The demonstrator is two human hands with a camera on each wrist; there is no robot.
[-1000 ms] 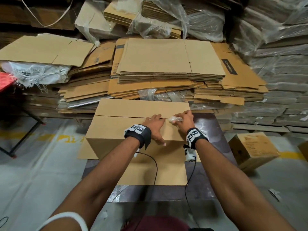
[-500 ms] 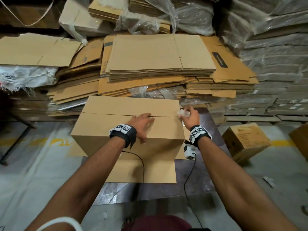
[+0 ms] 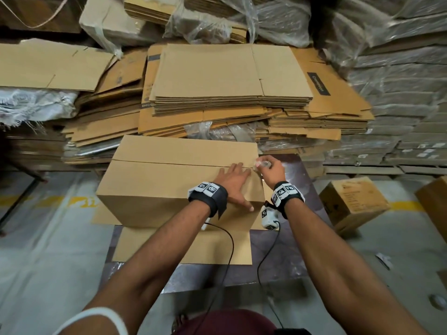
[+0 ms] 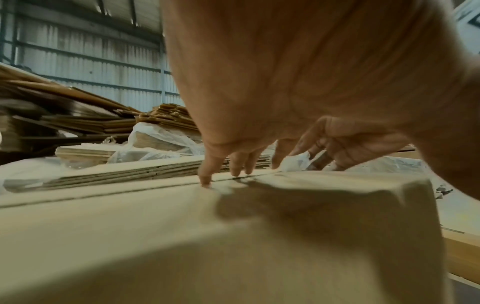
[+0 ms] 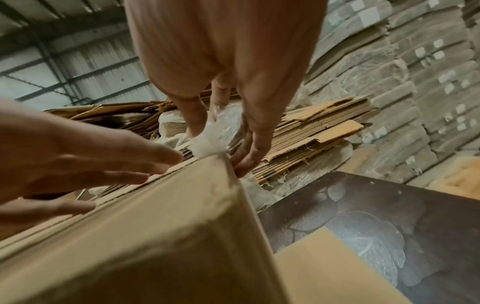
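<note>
A closed brown cardboard box (image 3: 169, 180) stands on a flat cardboard sheet (image 3: 183, 247), its top seam running left to right. My left hand (image 3: 233, 177) lies flat on the top near the right end, with straight fingers (image 4: 206, 176) touching the seam. At the box's right top edge, my right hand (image 3: 267, 168) pinches a wad of clear tape (image 3: 261, 163). In the right wrist view the tape (image 5: 217, 133) sits between thumb and fingers and touches the box (image 5: 155, 236) at its corner. Whether a roll is behind it is hidden.
Stacks of flattened cartons (image 3: 229, 76) rise just behind the box. Plastic-wrapped bundles (image 3: 399, 105) fill the right side. A small carton (image 3: 353, 206) sits tilted on the floor at right. The box rests on a dark patterned surface (image 3: 297, 250). A black frame (image 3: 21, 197) stands left.
My left hand has slid right along the seam toward the box's right edge. The right hand has stayed at that edge with the tape. The view has shifted slightly.
</note>
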